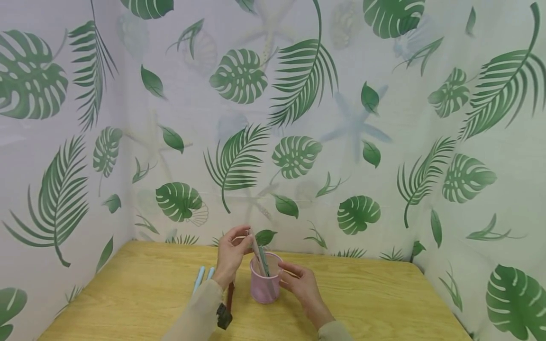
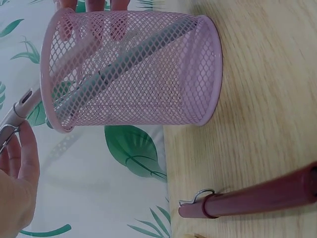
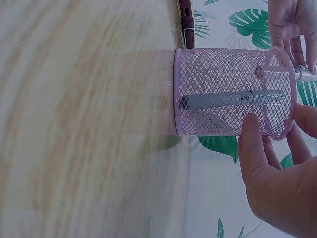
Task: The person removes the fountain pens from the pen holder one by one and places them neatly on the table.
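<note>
My left hand (image 1: 232, 251) pinches a pale pinkish pen (image 1: 255, 246) near its upper end. That pen slants down into a pink mesh pen cup (image 1: 264, 288), its lower part seen through the mesh. A grey-green pen (image 2: 119, 67) leans inside the same cup. The cup stands upright on the table. From the right, my right hand (image 1: 304, 286) holds the cup near its rim, with one fingertip against the near mesh and other fingers beyond it in the right wrist view. A dark red pen (image 2: 262, 196) lies on the table beside the cup, below my left hand.
Two light blue pens (image 1: 198, 279) lie on the wooden table (image 1: 367, 303) left of my left hand, partly hidden by the forearm. Behind the table's back edge hangs a white leaf-patterned curtain (image 1: 307, 203), which also closes off both sides.
</note>
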